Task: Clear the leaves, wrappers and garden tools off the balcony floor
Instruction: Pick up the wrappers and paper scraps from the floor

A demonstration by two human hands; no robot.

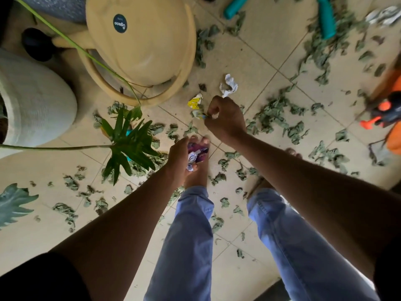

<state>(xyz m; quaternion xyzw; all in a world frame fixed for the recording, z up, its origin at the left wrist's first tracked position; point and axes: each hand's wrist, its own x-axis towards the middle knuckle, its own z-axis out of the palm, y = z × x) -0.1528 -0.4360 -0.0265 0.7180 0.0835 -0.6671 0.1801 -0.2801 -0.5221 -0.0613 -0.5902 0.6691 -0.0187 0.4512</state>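
My left hand grips a bunch of crumpled wrappers, purple and white, above my left foot. My right hand pinches a small white and yellow wrapper just off the tiled floor. A yellow wrapper lies right beyond it, and a white crumpled wrapper sits a little farther out. Dry green leaves are scattered over most of the floor. Two teal tool handles lie at the top of the view.
A beige watering can stands at the upper left beside a white ribbed planter, whose leafy stem reaches across the floor. Orange and black garden tools sit at the right edge. Another white wrapper lies top right.
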